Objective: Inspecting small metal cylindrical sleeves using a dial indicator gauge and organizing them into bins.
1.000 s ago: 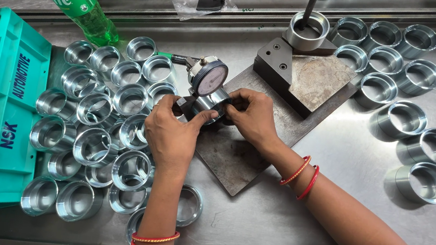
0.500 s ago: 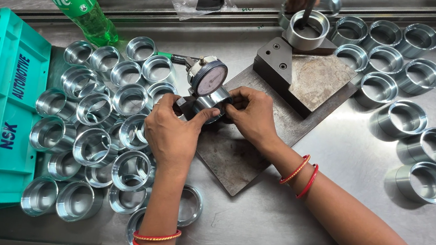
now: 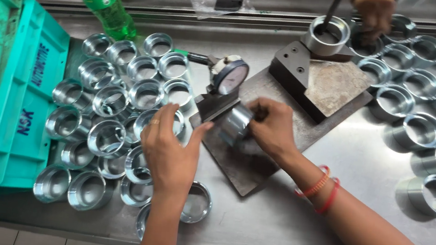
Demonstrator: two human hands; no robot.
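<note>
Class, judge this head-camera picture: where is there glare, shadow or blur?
Head view: glare flashes off the shiny metal rings and steel table; the right-side rings cast soft shadows leftward; the ring in the right hand looks slightly blurred, and so does the left hand.

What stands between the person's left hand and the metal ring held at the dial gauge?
Nothing visible. The left hand hovers open just left of the ring, which the right hand grips below the dial gauge; only a bare gap separates them.

The right hand (image 3: 275,128) is gripping a steel ring (image 3: 235,124) beneath the dial gauge (image 3: 230,75); the left hand (image 3: 171,152), at its eight o'clock, is hovering open over loose rings (image 3: 114,99).
</note>
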